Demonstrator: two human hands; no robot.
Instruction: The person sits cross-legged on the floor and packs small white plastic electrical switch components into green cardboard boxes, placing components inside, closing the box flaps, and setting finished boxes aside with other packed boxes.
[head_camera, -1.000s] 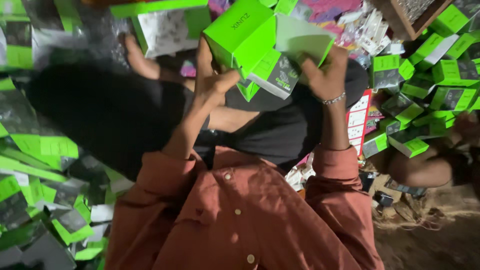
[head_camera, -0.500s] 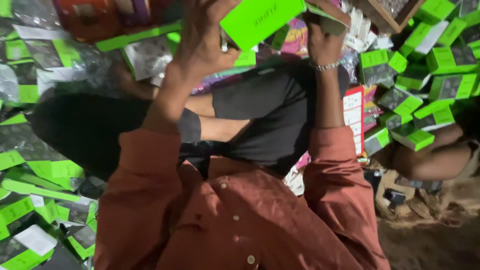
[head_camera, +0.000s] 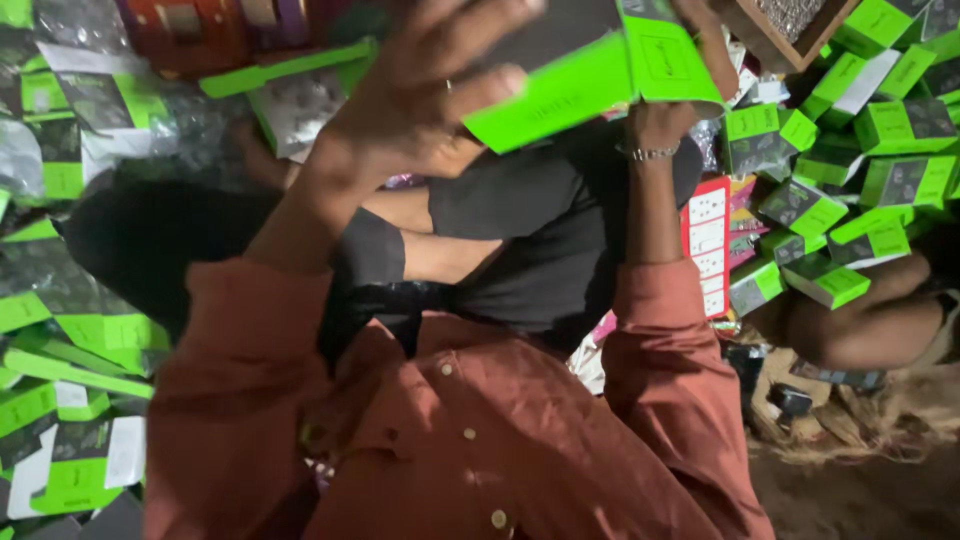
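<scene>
Both hands are raised near the camera: the left hand (head_camera: 420, 95) braces the long side of a green box (head_camera: 590, 75) with spread fingers, while the right hand (head_camera: 700, 60) grips its end, steadying it above the piled boxes (head_camera: 850, 200).

- A bright green carton (head_camera: 590, 85) is being held up near the top centre.
- Green-and-white cartons (head_camera: 850, 150) are lying piled at the right.
- Flattened green cartons (head_camera: 60, 350) are lying at the left.
- A red-and-white card (head_camera: 706, 245) is standing beside the pile.
</scene>
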